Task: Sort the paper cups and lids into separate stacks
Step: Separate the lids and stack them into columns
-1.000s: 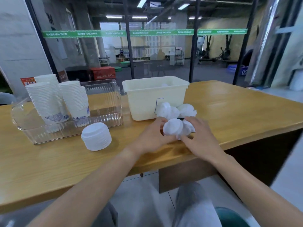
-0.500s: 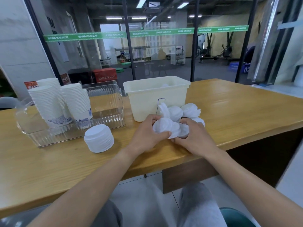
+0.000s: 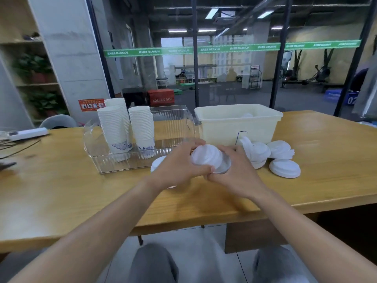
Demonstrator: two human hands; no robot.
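Observation:
A small bunch of white lids (image 3: 210, 158) is held above the wooden table (image 3: 61, 190) between both hands. My left hand (image 3: 179, 168) grips it from the left, my right hand (image 3: 236, 172) from the right and below. More loose white lids (image 3: 283, 166) lie to the right, in front of the cream bin (image 3: 236, 123). A stack of lids (image 3: 158, 163) sits mostly hidden behind my left hand. Three tall stacks of white paper cups (image 3: 114, 127) stand in the clear plastic tray (image 3: 171, 127).
A white power strip (image 3: 26, 133) and cables lie at the table's far left. A chair back (image 3: 59, 121) shows behind the table. Glass wall panels stand beyond the far edge. My knees are below the front edge.
Both hands have lifted the bunch of lids off the loose pile and carried it left, toward the lid stack. The camera view has turned left.

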